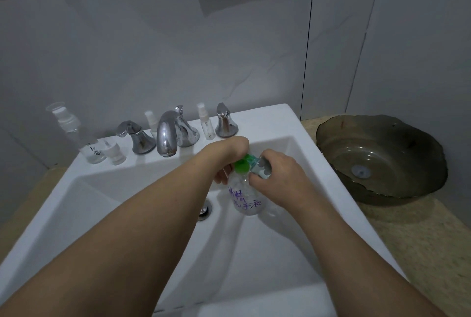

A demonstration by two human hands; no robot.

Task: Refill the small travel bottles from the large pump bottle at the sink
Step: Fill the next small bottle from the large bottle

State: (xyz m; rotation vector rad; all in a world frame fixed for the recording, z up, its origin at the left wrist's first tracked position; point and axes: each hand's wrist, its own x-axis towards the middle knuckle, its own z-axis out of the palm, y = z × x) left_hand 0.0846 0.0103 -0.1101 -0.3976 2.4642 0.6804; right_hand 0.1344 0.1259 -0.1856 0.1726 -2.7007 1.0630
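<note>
Both hands are working over the basin of the white ceramic sink (300, 123). Right hand (277, 176) is gripping a small clear travel bottle (262, 167), tilted, its mouth held against the nozzle of the green pump head (243, 163). Left hand (229, 156) is lying over the pump head from the far side, wrist bent down; I am reading it as pressing the pump, but its fingers are mostly hidden, so I cannot tell how far they are curled.

The pump head is sitting on a large clear pump bottle with purple handwriting (246, 198), standing in the basin just beside the metal drain (205, 211).

Step in hand, as I am judging it: dispensing into this small bottle. The next move is calling for steady pump strokes with the mouth kept on the nozzle, then capping.

Farther out, on the rear ledge: a tall clear spray bottle (76, 135), a small clear cap (114, 153), two small white-topped spray bottles (206, 123) flanking the chrome faucet (168, 133). A dark glass bowl (382, 161) is sitting on the counter to the right.
</note>
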